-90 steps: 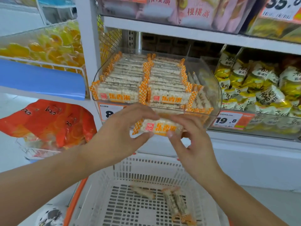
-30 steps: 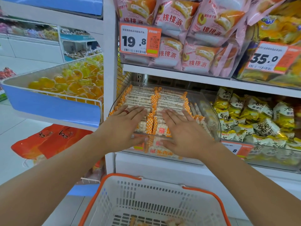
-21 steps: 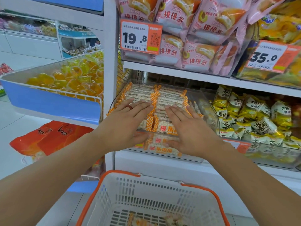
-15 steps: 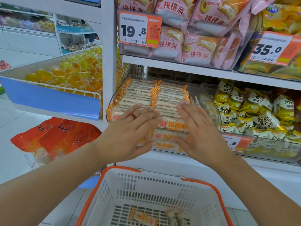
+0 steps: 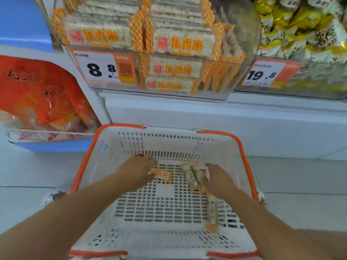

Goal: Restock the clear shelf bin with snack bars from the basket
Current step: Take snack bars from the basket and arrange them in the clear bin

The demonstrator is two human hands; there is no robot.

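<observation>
Down in the white slotted plastic basket with orange rim (image 5: 246, 152), both hands are lowered onto the last few snack bars. A single clear-wrapped rice bar with orange checked ends (image 5: 161, 175) lies crosswise on the basket floor, its long axis running left to right, and the left hand (image 5: 138, 170) is set on its near end — whether the fingers have curled round it or only touch it cannot be told through the blur. Two more bars lying side by side (image 5: 192, 176) point away from the person, tilted slightly leftward, and the right hand (image 5: 216, 178) rests against their right flank; a grip cannot be confirmed there either. A fourth bar (image 5: 211, 212) lies lengthwise nearer the person, under the right forearm, so it is judged to be the right hand's to collect.

Above and beyond the basket, the clear plastic shelf bin (image 5: 244, 72) is seen nearly full of the same bars in two neat rows, so any lift must go up and forward.

Orange Chinese characters beside a small red square logo are printed on each wrapper, too soft to be read with confidence. An orange-and-white price tag (image 5: 105, 69) on the bin front reads 8.8 — a neighbouring tag (image 5: 262, 75) reads 19.8, beneath yellow-and-white packets (image 5: 304, 29).
</observation>
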